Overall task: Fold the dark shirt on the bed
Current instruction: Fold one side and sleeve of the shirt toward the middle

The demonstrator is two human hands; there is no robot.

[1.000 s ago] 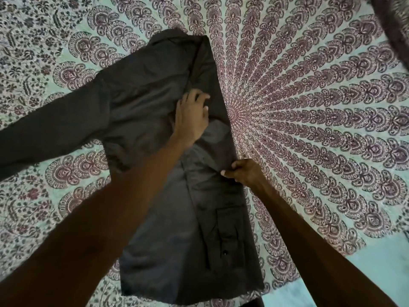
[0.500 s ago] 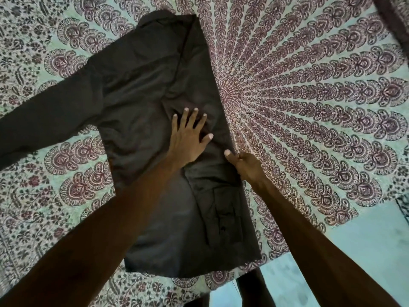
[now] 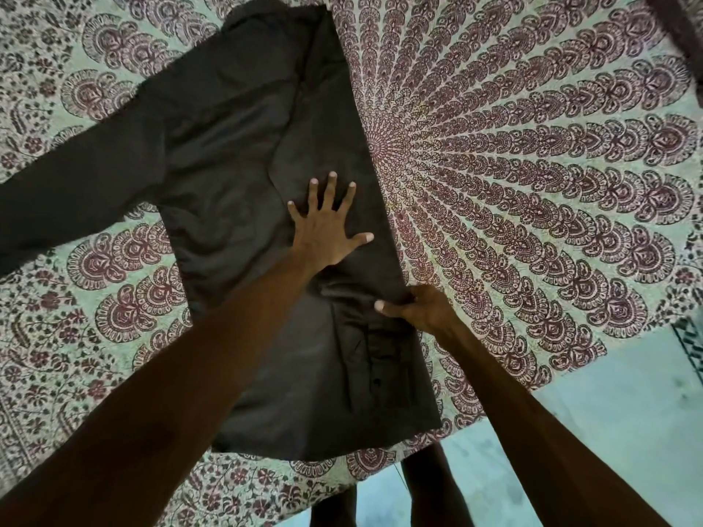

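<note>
The dark shirt (image 3: 236,154) lies flat on the patterned bed sheet (image 3: 532,165), collar away from me, hem near the bed's front edge. Its right side is folded inward, giving a straight right edge. One long sleeve stretches out to the left. My left hand (image 3: 323,230) lies palm down with fingers spread on the folded panel at the shirt's middle. My right hand (image 3: 418,308) pinches the shirt's right edge just below it, thumb on top of the cloth.
The bed's front edge runs diagonally at the lower right, with pale floor (image 3: 608,412) beyond it. My legs (image 3: 430,484) stand at the bed's edge below the hem. A dark cloth (image 3: 681,28) shows at the top right corner.
My left hand has slid down the folded panel toward me and spread flat. My right hand has stayed on the shirt's right edge, gripping it.
</note>
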